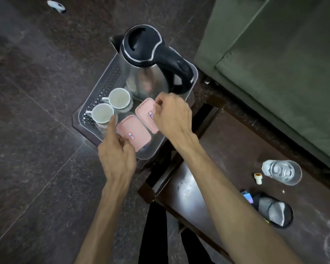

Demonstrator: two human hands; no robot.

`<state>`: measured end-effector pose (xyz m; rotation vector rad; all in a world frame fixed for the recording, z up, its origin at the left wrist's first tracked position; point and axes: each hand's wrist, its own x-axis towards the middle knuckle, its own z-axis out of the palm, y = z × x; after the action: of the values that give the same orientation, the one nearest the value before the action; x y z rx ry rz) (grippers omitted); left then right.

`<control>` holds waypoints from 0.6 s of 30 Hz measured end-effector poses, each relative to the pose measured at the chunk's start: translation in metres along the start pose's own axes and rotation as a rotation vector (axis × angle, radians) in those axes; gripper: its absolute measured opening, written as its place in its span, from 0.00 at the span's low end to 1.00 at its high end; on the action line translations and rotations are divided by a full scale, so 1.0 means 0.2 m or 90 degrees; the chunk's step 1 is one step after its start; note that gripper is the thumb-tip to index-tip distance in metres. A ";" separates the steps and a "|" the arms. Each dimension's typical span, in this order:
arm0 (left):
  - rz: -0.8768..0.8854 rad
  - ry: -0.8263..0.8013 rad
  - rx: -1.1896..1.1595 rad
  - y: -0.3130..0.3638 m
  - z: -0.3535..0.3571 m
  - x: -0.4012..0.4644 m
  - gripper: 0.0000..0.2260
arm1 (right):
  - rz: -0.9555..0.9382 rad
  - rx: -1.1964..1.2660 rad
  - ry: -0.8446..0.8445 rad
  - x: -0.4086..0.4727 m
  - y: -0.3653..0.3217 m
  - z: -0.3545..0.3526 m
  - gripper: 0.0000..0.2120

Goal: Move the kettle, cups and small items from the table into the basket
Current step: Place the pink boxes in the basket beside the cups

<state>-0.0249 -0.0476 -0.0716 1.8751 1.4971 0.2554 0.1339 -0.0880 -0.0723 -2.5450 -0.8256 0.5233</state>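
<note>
Basket [85, 119] holds kettle [149, 73], cups, pink boxes; left hand [117, 155] loosely open, forefinger at near cup [101, 113]; right hand [172, 113] pinches far box [146, 115].

Basket [95, 86] sits on a small stand on the floor, left of the surface [227, 168]. In basket: kettle [149, 69] at far end; two cups [111, 107] side by side at near left; two lidded boxes [139, 124] side by side at near right. On surface, at right: glass [282, 172], small cap [258, 178] just left of it, pouch [272, 209] nearer. Sofa [284, 63] behind surface.
</note>
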 end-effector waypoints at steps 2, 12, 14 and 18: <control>0.031 -0.056 0.085 0.00 0.04 0.02 0.28 | -0.015 -0.078 -0.061 0.03 -0.01 0.10 0.10; 0.090 -0.108 0.482 -0.05 0.11 0.05 0.21 | -0.055 -0.191 -0.068 -0.01 0.07 0.24 0.15; 0.077 -0.109 0.510 -0.06 0.09 0.08 0.21 | -0.073 -0.199 -0.060 -0.02 0.07 0.24 0.16; 0.086 -0.108 0.549 -0.05 0.07 0.07 0.23 | -0.082 -0.130 -0.025 -0.08 0.11 0.19 0.21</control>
<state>-0.0197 -0.0397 -0.0925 2.5731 1.4776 -0.5706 0.1158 -0.1046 -0.1114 -2.6483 -1.0997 0.4703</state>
